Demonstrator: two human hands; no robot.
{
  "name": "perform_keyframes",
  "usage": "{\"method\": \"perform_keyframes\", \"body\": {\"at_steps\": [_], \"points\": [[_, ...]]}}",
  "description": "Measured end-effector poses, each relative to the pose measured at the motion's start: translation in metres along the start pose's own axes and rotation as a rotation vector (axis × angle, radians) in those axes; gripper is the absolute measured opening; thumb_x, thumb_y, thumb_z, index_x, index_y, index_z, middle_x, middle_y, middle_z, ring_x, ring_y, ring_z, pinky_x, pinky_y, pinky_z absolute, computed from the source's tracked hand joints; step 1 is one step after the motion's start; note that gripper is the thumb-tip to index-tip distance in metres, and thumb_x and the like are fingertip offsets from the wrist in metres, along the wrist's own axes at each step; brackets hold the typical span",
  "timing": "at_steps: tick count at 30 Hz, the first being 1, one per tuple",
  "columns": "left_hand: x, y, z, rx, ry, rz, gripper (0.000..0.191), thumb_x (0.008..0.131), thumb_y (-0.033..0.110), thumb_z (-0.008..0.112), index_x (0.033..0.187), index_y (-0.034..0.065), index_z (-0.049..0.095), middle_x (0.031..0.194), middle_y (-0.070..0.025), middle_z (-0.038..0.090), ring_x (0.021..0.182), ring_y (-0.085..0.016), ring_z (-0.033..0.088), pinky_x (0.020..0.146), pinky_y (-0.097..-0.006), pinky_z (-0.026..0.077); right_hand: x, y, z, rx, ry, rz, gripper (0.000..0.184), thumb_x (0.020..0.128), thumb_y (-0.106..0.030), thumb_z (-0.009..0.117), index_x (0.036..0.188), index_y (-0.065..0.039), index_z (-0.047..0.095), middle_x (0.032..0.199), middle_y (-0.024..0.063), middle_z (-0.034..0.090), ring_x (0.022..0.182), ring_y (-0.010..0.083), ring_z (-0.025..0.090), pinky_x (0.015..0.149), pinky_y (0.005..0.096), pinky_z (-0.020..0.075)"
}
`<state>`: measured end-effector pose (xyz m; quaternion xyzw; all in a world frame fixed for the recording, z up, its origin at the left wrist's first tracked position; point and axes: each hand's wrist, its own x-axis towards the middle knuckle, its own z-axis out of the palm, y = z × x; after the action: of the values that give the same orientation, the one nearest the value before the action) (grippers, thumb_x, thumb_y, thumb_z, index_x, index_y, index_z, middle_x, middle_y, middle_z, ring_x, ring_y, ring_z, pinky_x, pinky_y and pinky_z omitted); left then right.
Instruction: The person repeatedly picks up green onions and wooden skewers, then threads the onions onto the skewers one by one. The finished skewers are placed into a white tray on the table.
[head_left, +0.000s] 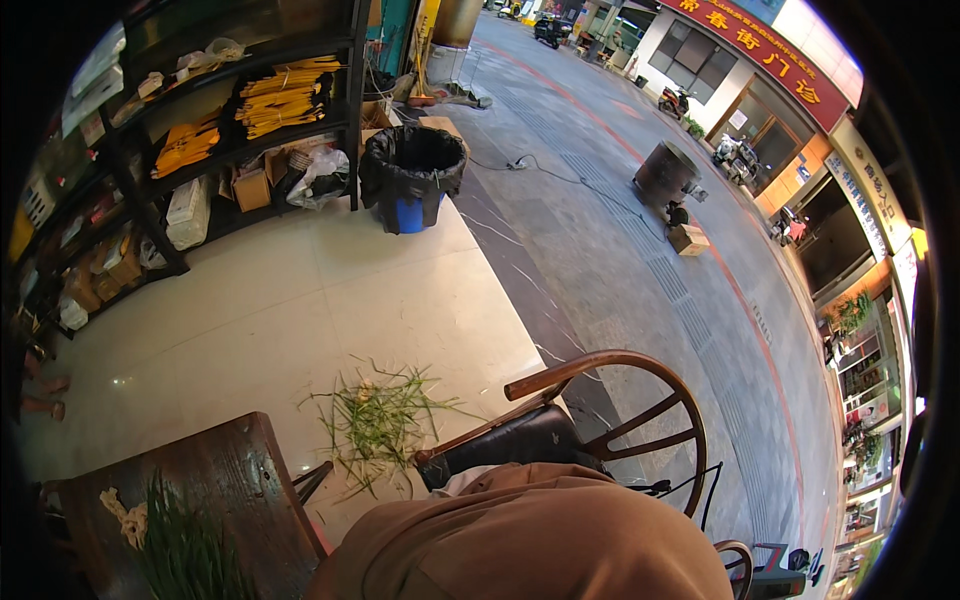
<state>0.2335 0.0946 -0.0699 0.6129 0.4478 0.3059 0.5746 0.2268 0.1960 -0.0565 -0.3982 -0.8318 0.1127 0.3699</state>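
Note:
Neither of my hands is in view. Brown cloth of my clothing fills the bottom middle. At the lower left, a bundle of long green leaves (184, 544) lies on a dark wooden table (225, 457), beside a crumpled pale tie or strip (126, 517). A loose heap of green and yellowish plant trimmings (382, 420) is spread over the tiled floor between the table and a wooden chair (637, 360) with a curved armrest and a black seat.
A blue bin (411, 215) lined with a black bag stands by a black shelf unit (352, 97) holding yellow bundles and boxes. Outside on the paving are a dark metal drum (667, 171), a cardboard box (688, 240) and a cable (570, 178). A person's feet show at the far left.

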Motion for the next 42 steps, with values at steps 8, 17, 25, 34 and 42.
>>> {"method": "perform_keyframes", "body": {"at_steps": [8,17,25,34,42], "points": [[0.0,0.001,-0.001,0.027,-0.016,0.003,0.035,0.105,0.012,0.06,0.138,0.0026,0.063,0.119,-0.0087,0.065,0.075,-0.016,0.051,0.061,-0.0266,0.043,0.004,0.005,0.006,0.008,0.009,0.007,0.03,0.098,-0.027,0.055,0.095,-0.006,0.075,0.099,0.017,0.073,0.088,0.0379,0.071,0.074,0.0533,0.0556],[0.009,-0.003,-0.001,0.036,-0.06,-0.017,0.035,0.105,0.012,0.06,0.138,0.0026,0.063,0.119,-0.0088,0.065,0.075,-0.016,0.051,0.061,-0.0268,0.044,0.002,0.019,0.009,0.011,0.007,0.051,0.029,0.098,-0.027,0.056,0.095,-0.005,0.076,0.099,0.0172,0.073,0.087,0.038,0.07,0.073,0.0535,0.0553],[0.013,-0.005,-0.002,0.048,-0.059,-0.024,0.034,0.105,0.013,0.06,0.137,0.0026,0.063,0.118,-0.0088,0.065,0.075,-0.017,0.052,0.061,-0.0269,0.044,0.005,0.023,0.016,0.013,0.005,0.059,0.029,0.098,-0.027,0.057,0.095,-0.005,0.076,0.098,0.0174,0.073,0.086,0.0381,0.07,0.073,0.0537,0.055],[0.012,-0.007,-0.005,0.056,-0.046,-0.025,0.034,0.105,0.013,0.06,0.137,0.0026,0.063,0.117,-0.0089,0.065,0.075,-0.017,0.052,0.061,-0.0271,0.044,0.006,0.022,0.025,0.016,-0.004,0.057,0.028,0.098,-0.027,0.058,0.095,-0.005,0.076,0.097,0.0177,0.073,0.085,0.0382,0.07,0.073,0.0539,0.0547],[0.012,-0.01,-0.008,0.059,-0.03,-0.024,0.034,0.105,0.013,0.06,0.137,0.0026,0.063,0.117,-0.0089,0.066,0.075,-0.017,0.052,0.061,-0.0272,0.044,0.007,0.019,0.033,0.013,-0.018,0.052,0.028,0.097,-0.027,0.058,0.094,-0.005,0.076,0.097,0.0179,0.073,0.084,0.0383,0.07,0.073,0.0541,0.0544]]}}
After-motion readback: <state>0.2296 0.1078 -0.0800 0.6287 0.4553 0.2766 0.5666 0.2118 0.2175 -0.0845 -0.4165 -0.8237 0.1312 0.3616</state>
